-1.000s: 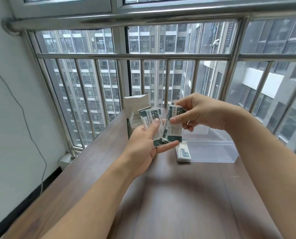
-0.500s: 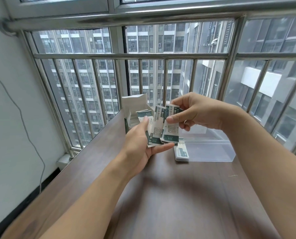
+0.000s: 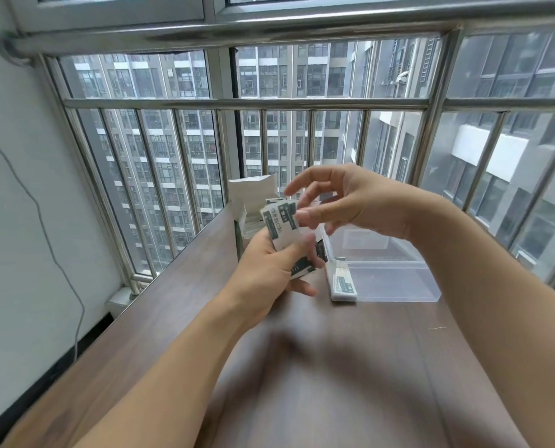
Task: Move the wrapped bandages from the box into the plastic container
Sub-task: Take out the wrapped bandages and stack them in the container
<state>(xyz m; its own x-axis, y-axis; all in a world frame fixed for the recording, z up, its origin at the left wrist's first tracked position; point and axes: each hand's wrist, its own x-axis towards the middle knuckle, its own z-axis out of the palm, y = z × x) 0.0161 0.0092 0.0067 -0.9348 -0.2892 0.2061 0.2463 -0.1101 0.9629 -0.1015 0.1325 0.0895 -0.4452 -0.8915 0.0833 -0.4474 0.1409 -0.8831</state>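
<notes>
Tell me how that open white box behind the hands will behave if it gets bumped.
The white box looks like thin card, so it is probably light and slides easily on the smooth table. It stands upright with its flap raised, so it may tip. It likely dents if squeezed.

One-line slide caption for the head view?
Left hand grips wrapped bandages; right hand hovers above, near plastic container.

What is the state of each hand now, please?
Left hand: grips a stack of wrapped bandages.
Right hand: open, fingers loosely spread above the stack, holding nothing.
</notes>
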